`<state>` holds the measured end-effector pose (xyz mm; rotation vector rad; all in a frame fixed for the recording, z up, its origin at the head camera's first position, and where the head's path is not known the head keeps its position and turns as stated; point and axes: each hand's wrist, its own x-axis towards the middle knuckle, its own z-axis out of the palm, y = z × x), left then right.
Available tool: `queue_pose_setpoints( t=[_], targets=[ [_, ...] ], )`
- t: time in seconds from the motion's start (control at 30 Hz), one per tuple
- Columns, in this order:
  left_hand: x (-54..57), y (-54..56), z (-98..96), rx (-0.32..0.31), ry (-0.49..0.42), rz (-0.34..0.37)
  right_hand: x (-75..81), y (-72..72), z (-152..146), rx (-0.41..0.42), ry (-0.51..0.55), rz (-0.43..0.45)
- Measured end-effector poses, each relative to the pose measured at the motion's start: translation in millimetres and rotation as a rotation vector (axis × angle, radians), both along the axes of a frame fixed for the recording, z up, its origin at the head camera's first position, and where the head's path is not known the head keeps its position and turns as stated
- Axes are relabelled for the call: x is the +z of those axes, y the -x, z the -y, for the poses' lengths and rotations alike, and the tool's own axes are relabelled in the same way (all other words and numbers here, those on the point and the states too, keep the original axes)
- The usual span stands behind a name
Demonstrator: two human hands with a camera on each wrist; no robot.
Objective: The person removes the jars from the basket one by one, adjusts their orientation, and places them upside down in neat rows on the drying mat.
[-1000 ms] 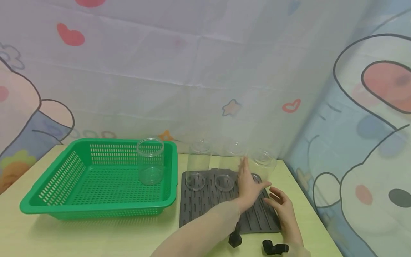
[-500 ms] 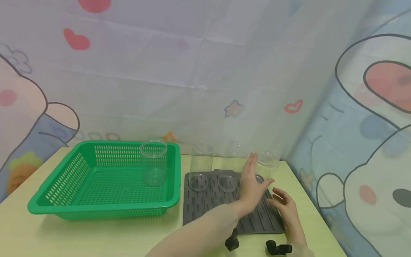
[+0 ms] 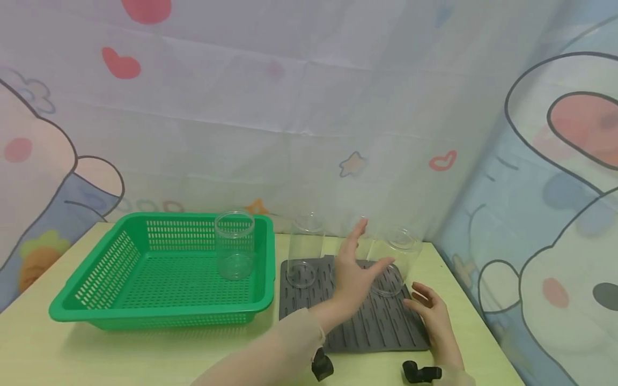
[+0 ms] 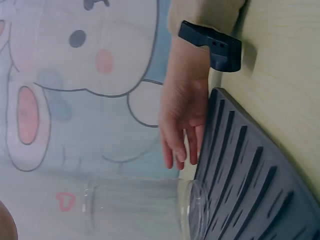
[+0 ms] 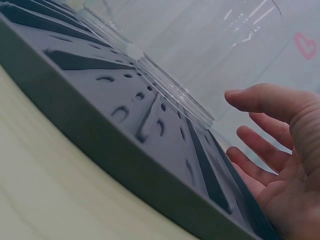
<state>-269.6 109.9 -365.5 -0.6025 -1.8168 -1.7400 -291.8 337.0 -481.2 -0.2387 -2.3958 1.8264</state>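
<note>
Three tall clear cups stand on a dark grey ribbed drying mat (image 3: 369,327): a left cup (image 3: 305,244), a middle one partly hidden behind my left hand, and a right cup (image 3: 393,262). My left hand (image 3: 352,271) hovers over the mat with fingers spread and extended; whether it touches the middle cup cannot be told. My right hand (image 3: 432,313) is beside the mat's right edge, near the right cup, fingers loosely bent and holding nothing. In the right wrist view its thumb and fingers (image 5: 272,150) are apart from the cup base (image 5: 175,95).
A green plastic basket (image 3: 161,314) stands on the left of the pale yellow table (image 3: 159,356), with another clear cup (image 3: 235,246) in its right side. A printed cloth (image 3: 232,107) hangs behind and to the right of the table.
My left hand has moved left, from beside the right cup to in front of the middle cup. The right hand and the cups stay nearly where they were; the head view shifts slightly.
</note>
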Motion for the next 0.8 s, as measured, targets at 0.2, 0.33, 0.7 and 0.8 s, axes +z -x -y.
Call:
queue_pose_setpoints(
  t=[0.2,0.33,0.7,0.8],
  targets=[
    [11.2,-7.0,29.9,-0.029,-0.045,0.024,1.5,-1.5,0,-0.014,-0.026,-0.006],
    [19.6,-8.0,51.8,-0.042,-0.086,0.087,0.0,-2.9,0,-0.003,-0.026,0.000],
    [43.9,6.9,121.5,-0.036,-0.241,0.196,-3.0,-1.5,-3,0.011,-0.012,-0.031],
    [45.5,12.0,136.9,-0.049,-0.291,0.242,-3.2,-0.8,-4,0.021,-0.005,-0.041]
  ],
)
